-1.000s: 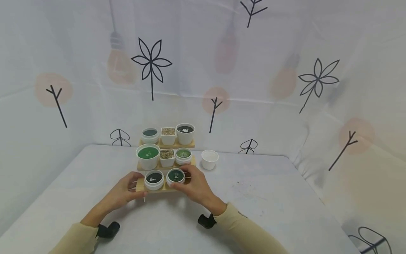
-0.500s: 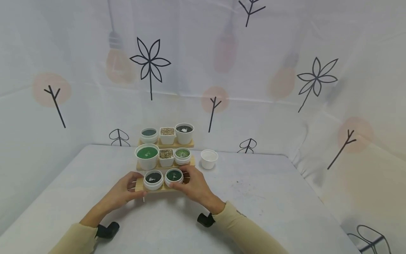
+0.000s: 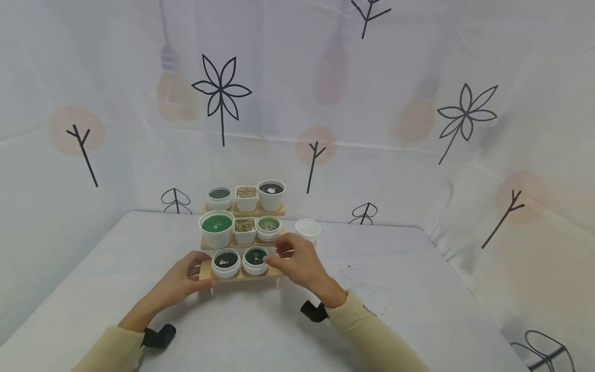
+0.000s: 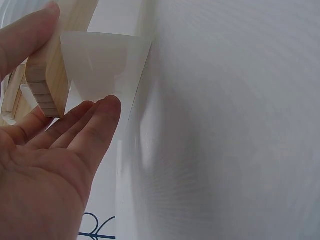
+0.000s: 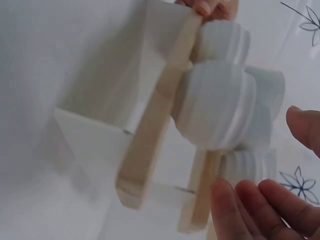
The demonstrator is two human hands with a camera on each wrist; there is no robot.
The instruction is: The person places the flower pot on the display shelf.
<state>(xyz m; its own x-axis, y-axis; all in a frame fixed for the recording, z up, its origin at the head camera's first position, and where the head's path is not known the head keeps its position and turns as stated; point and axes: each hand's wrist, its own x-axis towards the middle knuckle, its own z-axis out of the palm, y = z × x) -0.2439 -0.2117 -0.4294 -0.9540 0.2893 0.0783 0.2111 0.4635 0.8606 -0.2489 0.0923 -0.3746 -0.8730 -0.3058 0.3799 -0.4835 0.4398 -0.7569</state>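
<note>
A three-tier stand has pale wooden shelves and white side supports. My left hand [image 3: 178,279] holds the left end of its lowest shelf [image 3: 266,275]; the left wrist view shows thumb on top and fingers beneath. On that shelf sit two round white pots, one with a blackish filling [image 3: 226,261] and one dark green [image 3: 255,258]. My right hand [image 3: 302,262] is by the dark-green pot's right side, thumb close to its rim in the head view. In the right wrist view its fingers [image 5: 255,205] stand apart from the pots, holding nothing.
The middle shelf bears a large green-filled pot [image 3: 216,230], a square pot of grains [image 3: 245,230] and a light-green one [image 3: 268,227]. Three more pots stand on the top shelf [image 3: 259,212]. An empty white cup [image 3: 308,228] is behind my right hand. A patterned cloth backdrop [image 3: 372,170] rises behind.
My right hand has let go of the dark-green pot and moved right and slightly up, uncovering the lowest shelf's right end. The left hand keeps its place.
</note>
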